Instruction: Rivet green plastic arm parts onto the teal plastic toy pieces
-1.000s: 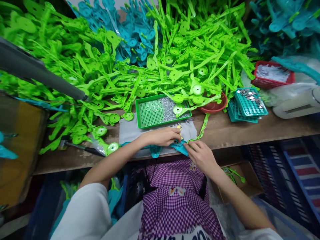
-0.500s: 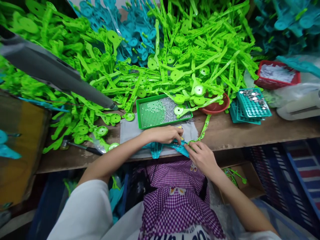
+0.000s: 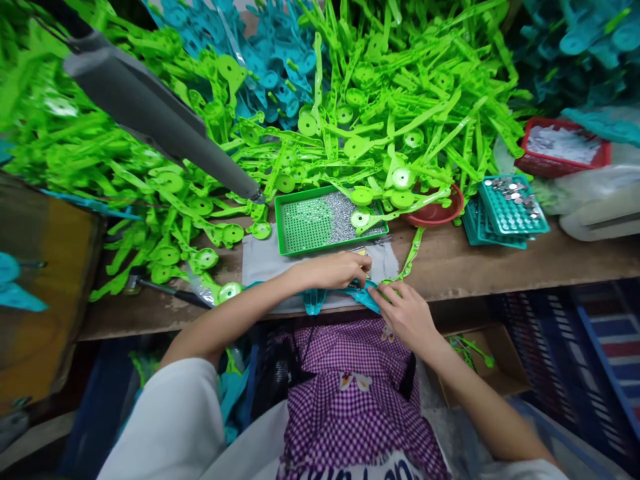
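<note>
A blue plastic part (image 3: 367,298) lies on the grey cloth (image 3: 259,259) at the table's front edge. My left hand (image 3: 343,269) is over its upper end, fingers bent down and closed; whatever they pinch is hidden beneath them. From the right, my right hand (image 3: 406,312) grips the blue part's lower end with its fingertips. A green plastic arm (image 3: 412,255) runs in under these fingers, its near end partly covered. Beside my left wrist, another blue piece (image 3: 314,301) rests on the cloth. Just behind the hands stands a green perforated tray (image 3: 303,223) of small metal pieces.
A grey pen-shaped power tool (image 3: 170,123) slants in from upper left, its tip beside the tray. Heaped green plastic arms (image 3: 400,100) fill the back. A red bowl (image 3: 440,210), stacked teal trays (image 3: 515,207) and a red basket (image 3: 560,163) stand right; a hammer (image 3: 170,290) lies left.
The grey tool has swung to the right, its tip now close to the tray's left corner. My hands have stayed almost in place on the blue part. The view has shifted slightly.
</note>
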Tool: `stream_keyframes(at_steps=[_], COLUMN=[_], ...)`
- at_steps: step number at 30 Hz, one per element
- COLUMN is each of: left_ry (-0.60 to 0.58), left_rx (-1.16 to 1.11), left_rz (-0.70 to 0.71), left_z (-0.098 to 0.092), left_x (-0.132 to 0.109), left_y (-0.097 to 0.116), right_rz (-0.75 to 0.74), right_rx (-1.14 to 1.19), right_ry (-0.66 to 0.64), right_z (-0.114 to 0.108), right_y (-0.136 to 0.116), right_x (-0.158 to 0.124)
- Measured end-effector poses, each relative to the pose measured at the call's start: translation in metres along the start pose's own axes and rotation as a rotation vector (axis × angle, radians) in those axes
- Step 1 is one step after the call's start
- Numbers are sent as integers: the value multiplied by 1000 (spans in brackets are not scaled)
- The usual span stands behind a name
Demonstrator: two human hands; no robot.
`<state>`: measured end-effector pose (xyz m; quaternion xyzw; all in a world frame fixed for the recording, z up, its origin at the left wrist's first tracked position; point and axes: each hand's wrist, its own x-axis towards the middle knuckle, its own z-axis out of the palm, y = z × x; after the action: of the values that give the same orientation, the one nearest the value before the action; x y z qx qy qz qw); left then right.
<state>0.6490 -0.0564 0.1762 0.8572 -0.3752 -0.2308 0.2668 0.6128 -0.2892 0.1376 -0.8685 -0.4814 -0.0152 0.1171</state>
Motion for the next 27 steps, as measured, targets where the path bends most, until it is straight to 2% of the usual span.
stream_keyframes(at_steps=[7, 13, 18, 20, 23, 25, 27], left_ry=[8, 118, 196, 214, 240, 264, 297], left_rx=[-84, -67, -17, 21, 41, 26, 2], left_rz=[56, 32, -47, -68, -102, -114, -111], left_z=[7, 17, 22, 23, 27, 30, 33], left_x=[0, -8, -19, -21, -24, -25, -25], left_y=[-12, -14, -9, -5, 0, 1, 1], right_rz=[5, 16, 29, 91, 319, 459, 534], right_rx=[7, 41, 279, 407, 563, 683, 786], right_ry=[31, 50, 97, 188, 366, 454, 539], right_z=[4, 11, 0, -10, -27, -40, -54], right_y=[0, 1, 3, 8, 20, 30, 37], right_x=[-2, -5, -4, -3, 4, 17, 38])
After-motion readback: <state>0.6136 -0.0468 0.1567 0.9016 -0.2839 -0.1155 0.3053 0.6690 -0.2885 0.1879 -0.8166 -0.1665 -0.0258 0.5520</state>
